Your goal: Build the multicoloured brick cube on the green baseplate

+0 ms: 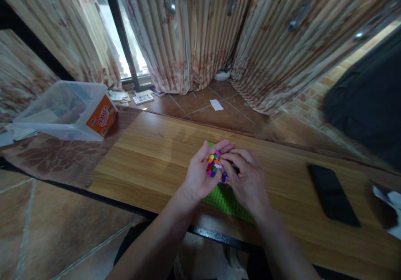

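My left hand [199, 173] is palm up and cupped around a heap of small coloured building bricks [214, 163] in pink, yellow, orange, green, white and purple. My right hand [249, 177] reaches over the heap from the right, with thumb and forefinger close together at the bricks. Whatever is between those fingertips is too small to make out. Beneath both hands lies a green studded baseplate [227, 202], partly covered by them. More coloured bricks show just under the right hand; whether they rest on the baseplate I cannot tell.
The hands are over a wooden table [150, 159]. A black phone [333, 194] lies at the right, with crumpled white paper [394, 204] beyond it. At the far left stands a clear plastic bin [75, 129] with an orange label. Striped curtains [206, 37] hang behind the table.
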Action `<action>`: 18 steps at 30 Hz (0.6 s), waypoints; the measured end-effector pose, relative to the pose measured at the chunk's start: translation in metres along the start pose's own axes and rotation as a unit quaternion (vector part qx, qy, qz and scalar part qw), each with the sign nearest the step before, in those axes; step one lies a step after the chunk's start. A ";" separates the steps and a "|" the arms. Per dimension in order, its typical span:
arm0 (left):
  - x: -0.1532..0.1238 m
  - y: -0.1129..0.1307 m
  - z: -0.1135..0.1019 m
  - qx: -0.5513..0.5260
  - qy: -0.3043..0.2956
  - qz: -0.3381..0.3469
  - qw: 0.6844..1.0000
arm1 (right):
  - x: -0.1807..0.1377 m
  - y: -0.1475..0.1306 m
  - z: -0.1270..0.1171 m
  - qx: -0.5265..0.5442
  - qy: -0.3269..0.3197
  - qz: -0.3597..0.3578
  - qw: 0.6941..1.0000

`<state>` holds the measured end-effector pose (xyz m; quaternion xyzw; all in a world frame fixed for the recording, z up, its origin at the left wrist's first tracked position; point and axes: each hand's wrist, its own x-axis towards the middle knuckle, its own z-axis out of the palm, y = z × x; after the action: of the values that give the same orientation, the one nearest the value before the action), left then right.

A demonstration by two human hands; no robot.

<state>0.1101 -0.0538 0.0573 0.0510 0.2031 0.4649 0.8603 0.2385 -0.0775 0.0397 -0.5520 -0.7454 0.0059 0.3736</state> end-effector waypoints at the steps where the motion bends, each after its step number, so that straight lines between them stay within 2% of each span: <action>1: -0.001 0.000 0.000 -0.001 0.001 -0.001 1.000 | 0.000 0.000 -0.001 0.003 -0.005 0.006 1.000; 4: -0.001 -0.001 0.001 -0.003 0.001 -0.005 1.000 | 0.001 -0.001 -0.004 0.028 -0.009 0.026 0.999; 7: 0.003 -0.001 -0.001 -0.011 0.021 0.019 1.000 | 0.001 0.001 -0.008 0.061 0.022 0.045 0.997; 10: 0.009 0.001 -0.007 -0.023 0.085 0.065 0.994 | 0.000 0.008 -0.012 0.076 0.082 0.091 0.990; 13: 0.013 0.005 -0.015 -0.014 0.157 0.069 0.985 | -0.001 0.019 -0.014 0.094 0.126 0.136 0.978; 15: 0.014 0.007 -0.019 -0.001 0.178 0.051 0.983 | -0.001 0.025 -0.016 0.098 0.123 0.129 0.979; 18: 0.013 0.006 -0.020 0.012 0.164 0.018 0.986 | -0.003 0.028 -0.017 0.077 0.081 0.095 0.989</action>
<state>0.1039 -0.0417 0.0365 -0.0118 0.3456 0.4800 0.8063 0.2708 -0.0756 0.0387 -0.5885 -0.6542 0.0536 0.4720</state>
